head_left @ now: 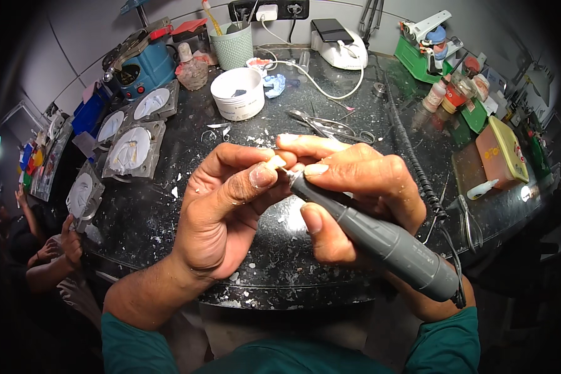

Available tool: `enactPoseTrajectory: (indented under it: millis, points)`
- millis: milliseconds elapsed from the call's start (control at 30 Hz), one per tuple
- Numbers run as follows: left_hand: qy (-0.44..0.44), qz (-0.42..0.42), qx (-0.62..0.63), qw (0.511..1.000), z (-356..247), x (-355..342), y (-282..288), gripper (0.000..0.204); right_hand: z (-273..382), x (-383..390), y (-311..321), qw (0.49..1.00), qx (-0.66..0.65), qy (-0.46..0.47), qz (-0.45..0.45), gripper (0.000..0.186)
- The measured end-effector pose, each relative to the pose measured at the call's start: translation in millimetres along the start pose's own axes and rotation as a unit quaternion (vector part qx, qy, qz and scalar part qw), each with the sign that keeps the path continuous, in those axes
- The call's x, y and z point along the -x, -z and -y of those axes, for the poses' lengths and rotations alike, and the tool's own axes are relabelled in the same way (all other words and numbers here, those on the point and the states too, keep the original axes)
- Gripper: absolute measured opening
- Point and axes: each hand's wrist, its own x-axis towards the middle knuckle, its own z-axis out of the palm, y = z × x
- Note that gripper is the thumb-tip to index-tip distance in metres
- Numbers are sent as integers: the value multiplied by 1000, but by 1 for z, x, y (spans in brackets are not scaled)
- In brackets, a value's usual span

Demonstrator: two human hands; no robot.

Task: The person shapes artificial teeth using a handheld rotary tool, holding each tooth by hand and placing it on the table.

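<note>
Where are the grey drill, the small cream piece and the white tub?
Grey drill (380,239): head view, middle of its body.
Small cream piece (275,163): head view, its exposed surface.
White tub (242,107): head view, front of its outer wall.

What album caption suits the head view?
Over a black, debris-strewn bench, the left hand pinches a small cream-coloured piece; the right hand holds a grey rotary handpiece beside it.

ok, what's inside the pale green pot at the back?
A yellowish stick-like tool and a thin rod poke out of the pale green pot. Its wall hides their lower ends and anything deeper.
</note>
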Motion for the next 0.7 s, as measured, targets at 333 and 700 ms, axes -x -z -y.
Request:
enactPoseTrajectory:
  millis: [333, 700]
  points:
    - [17, 38, 68, 997, 1, -1, 4, 24, 4, 0, 2, 1000, -24, 1, -7, 35]
    - [17, 23, 57, 998, 0, 1, 1, 20, 4, -1, 2, 1000, 16, 1, 7, 35]
